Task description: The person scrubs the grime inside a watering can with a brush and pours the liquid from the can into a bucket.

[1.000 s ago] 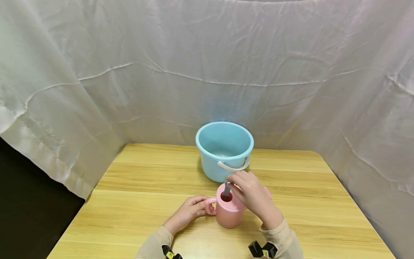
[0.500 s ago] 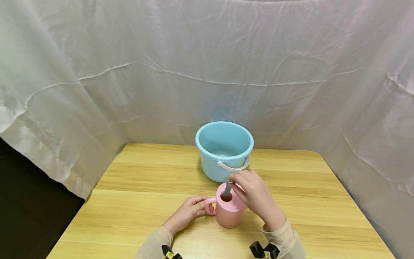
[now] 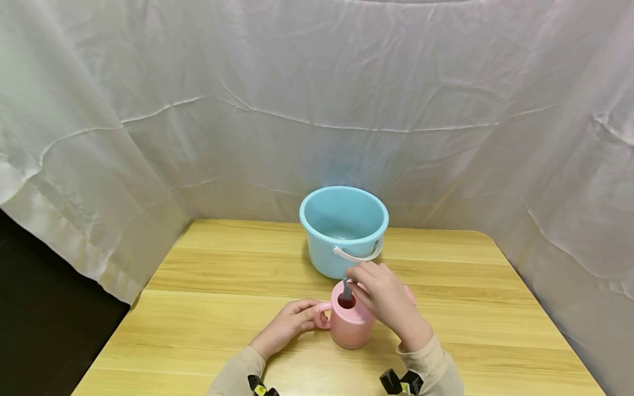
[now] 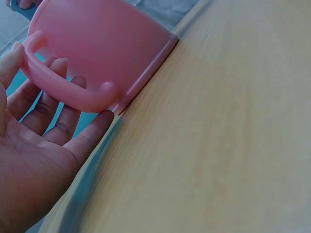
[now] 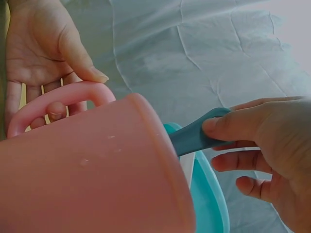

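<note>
A pink watering can stands upright on the wooden table, its round opening on top. My left hand holds the can's loop handle, thumb on its upper part and fingers passing through and behind it. With thumb and forefinger, my right hand pinches the grey-blue handle of a spoon-like utensil; the other fingers stay loosely bent. The utensil's lower end dips into the can's opening, so its tip is hidden. Part of the can's spout shows beyond the right hand.
Just behind the can is a light blue bucket with a white handle hanging at its front. Pale curtain cloth surrounds the table at the back and sides.
My right hand shifted slightly right with the utensil, then back left, so the utensil's tilt in the opening varies. The left hand, watering can and bucket have stayed put.
</note>
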Demonstrator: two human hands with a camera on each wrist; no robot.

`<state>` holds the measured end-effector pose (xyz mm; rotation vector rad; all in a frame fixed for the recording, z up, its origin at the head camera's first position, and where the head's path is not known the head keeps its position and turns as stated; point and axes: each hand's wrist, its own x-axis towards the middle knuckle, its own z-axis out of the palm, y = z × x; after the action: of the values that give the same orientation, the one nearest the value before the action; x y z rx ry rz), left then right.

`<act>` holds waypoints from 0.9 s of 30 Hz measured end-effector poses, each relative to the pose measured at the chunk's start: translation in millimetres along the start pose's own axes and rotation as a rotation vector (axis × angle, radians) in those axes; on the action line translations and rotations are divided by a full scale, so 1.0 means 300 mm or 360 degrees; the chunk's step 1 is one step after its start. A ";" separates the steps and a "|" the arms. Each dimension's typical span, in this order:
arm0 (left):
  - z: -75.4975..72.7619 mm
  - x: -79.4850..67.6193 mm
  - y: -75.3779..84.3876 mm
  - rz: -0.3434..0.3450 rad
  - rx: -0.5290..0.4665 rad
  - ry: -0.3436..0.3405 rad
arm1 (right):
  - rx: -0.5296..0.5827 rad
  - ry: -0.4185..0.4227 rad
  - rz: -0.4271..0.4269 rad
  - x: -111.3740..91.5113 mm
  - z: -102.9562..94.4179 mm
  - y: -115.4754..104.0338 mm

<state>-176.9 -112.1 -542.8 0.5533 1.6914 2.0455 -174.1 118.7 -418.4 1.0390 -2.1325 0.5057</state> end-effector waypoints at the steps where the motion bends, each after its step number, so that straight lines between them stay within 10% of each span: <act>1: 0.000 0.001 0.000 0.0000 0.0000 -0.0001 | -0.0004 -0.0027 0.0011 -0.002 0.003 0.001; 27: -0.007 -0.002 -0.003 -0.0015 0.0015 -0.0002 | 0.0031 -0.0575 0.0336 -0.017 -0.058 0.013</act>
<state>-177.3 -113.9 -544.1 0.5487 1.7009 2.0310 -167.8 134.3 -410.4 0.9786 -2.5801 0.4646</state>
